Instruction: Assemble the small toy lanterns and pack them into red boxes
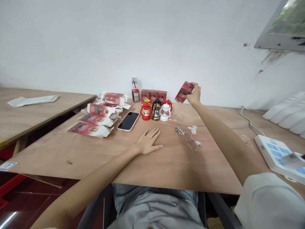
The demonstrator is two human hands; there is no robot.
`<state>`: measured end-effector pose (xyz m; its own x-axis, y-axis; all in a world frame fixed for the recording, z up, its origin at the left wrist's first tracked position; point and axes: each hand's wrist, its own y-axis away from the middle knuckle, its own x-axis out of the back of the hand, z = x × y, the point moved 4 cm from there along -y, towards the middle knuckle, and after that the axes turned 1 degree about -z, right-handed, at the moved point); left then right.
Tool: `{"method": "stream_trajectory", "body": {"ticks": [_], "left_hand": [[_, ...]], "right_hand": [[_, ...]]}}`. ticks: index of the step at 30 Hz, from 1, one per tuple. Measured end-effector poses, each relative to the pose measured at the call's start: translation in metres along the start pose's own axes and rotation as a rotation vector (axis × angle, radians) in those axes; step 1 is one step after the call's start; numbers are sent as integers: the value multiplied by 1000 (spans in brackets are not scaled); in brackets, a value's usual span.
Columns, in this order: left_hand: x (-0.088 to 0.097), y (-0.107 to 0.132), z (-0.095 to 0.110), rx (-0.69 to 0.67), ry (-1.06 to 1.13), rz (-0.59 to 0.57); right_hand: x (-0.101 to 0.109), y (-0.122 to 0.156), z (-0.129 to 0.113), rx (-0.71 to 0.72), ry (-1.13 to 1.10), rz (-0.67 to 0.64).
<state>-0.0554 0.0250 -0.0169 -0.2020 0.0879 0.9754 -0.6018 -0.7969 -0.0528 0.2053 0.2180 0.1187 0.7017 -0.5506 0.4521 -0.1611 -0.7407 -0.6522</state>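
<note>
My right hand (195,95) grips a small red printed box (183,93), raised and tilted above the table near the wall. Flat on the wood lies my left hand (149,141), fingers spread, holding nothing. Beyond it stand several small lanterns: a red one (146,112), a bronze one (156,112) and a white one (165,112) in front, others behind. Against the wall, three closed red boxes (153,95) stand in a row. To the right lie little metal pieces (179,131), white tags (193,129) and bent wires (188,141).
Unfolded red cartons (91,129) lie stacked at the left, beside a phone (128,121). A drink bottle (135,92) stands by the wall. A white power strip (276,152) with a cable sits at the right. Another table (47,114) adjoins on the left.
</note>
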Motion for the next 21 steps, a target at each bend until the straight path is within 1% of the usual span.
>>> {"method": "stream_trajectory", "body": {"ticks": [2,4,7,9,11,12,13,15,17,18,19,21], "left_hand": [[0,0,0,1,-3,-4],[-2,0,-1,-5,3,-1],[-4,-1,-3,-19,13,25],[-6,-2,-5,-24,14,39],[-7,-2,-5,-26,16,51],[-7,-2,-6,-27,19,55],[-7,-2,-5,-27,22,58],[-6,-2,-4,-26,26,50],[-5,-2,-3,-21,22,30],[-5,-2,-3,-18,19,25],[-4,-2,-3,-17,18,26],[-3,-2,-3,-21,22,41]], "right_hand": [[-23,-7,13,-92,-8,-34],[-43,-9,19,-149,-29,-82],[-70,-8,22,-182,-72,-152],[-86,-6,23,-214,-131,-236],[-98,-4,21,-238,-192,-340],[-101,-3,18,-241,-193,-365],[-101,-3,15,-232,-167,-358],[-91,-2,3,-171,-60,-244],[-74,2,-18,-24,37,-115],[-66,6,-30,78,58,-110],[-61,13,-44,180,74,-164],[-55,30,-67,331,132,-333]]}}
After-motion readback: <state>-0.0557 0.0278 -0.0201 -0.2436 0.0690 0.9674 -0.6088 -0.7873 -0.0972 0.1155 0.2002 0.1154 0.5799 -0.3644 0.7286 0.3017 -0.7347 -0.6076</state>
